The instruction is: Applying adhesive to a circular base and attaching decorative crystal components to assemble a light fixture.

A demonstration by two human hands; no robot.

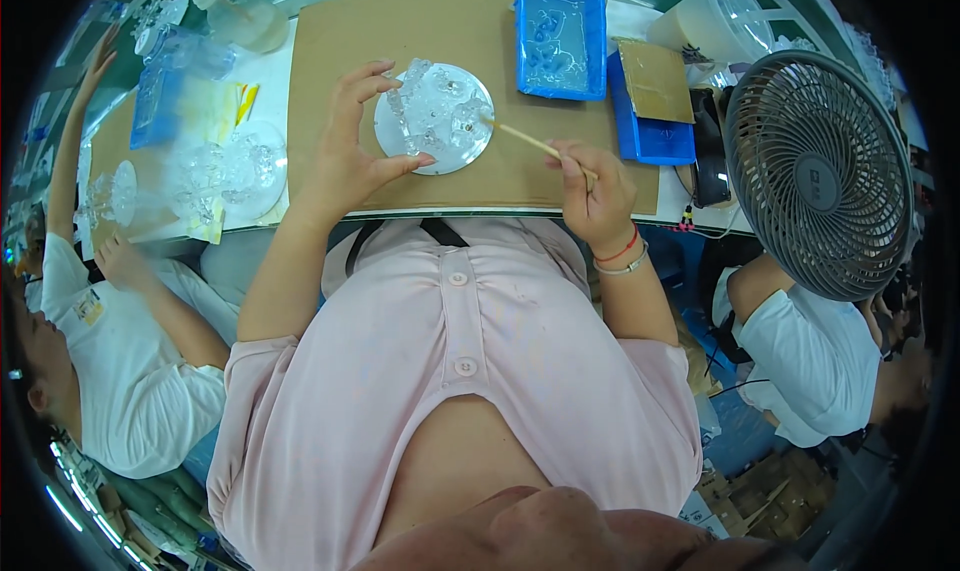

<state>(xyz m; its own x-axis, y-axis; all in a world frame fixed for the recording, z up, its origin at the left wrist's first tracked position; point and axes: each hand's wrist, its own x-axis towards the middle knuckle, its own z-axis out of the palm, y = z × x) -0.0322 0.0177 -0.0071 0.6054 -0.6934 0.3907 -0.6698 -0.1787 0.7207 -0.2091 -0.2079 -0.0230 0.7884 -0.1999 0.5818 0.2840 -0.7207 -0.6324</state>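
Note:
A round white disc lies on the brown cardboard, with a clear, faceted plastic piece on it. My left hand curves around the disc's left side, its thumb and fingertips at opposite ends of the clear piece, seemingly gripping it. Pinched in my right hand is a thin wooden stick. Its tip points left and reaches the clear parts at the disc's right side; whether it touches them I cannot tell.
Beyond the cardboard sheet stands a blue tray with liquid. Rightward are a blue bin topped by cardboard, a whitish tub and a grey fan. Bottles and clear parts lie left. Co-workers sit both sides.

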